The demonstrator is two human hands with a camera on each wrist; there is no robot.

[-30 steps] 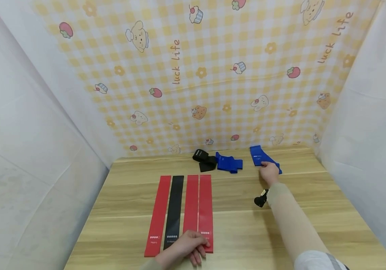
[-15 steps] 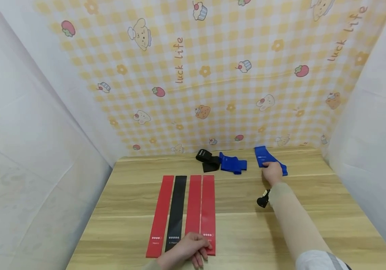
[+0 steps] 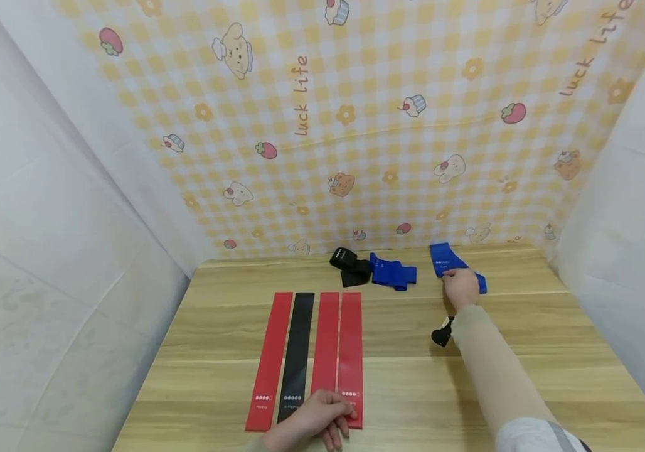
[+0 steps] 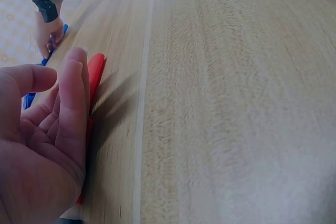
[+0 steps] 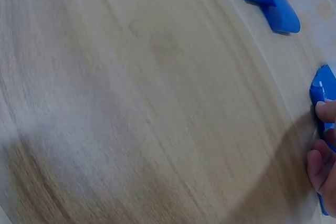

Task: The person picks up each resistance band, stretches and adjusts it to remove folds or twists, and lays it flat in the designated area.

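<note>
Near the front of the table my left hand rests across the lower ends of the flat resistance bands. Its relaxed fingers touch the rightmost red band. Beside that lie a second red band, a black band and a third red band, side by side. At the back right my right hand pinches a blue resistance band; the right wrist view shows the thumb over its edge. Part of this band is hidden under the hand.
Behind the flat bands lie a crumpled black band and a folded blue band, touching or nearly so. A checked cloth hangs at the table's back edge. White sheets flank both sides.
The head view has shifted slightly, so the scene sits a little further right. Both hands stay at the same bands, with no clear movement of either band.
</note>
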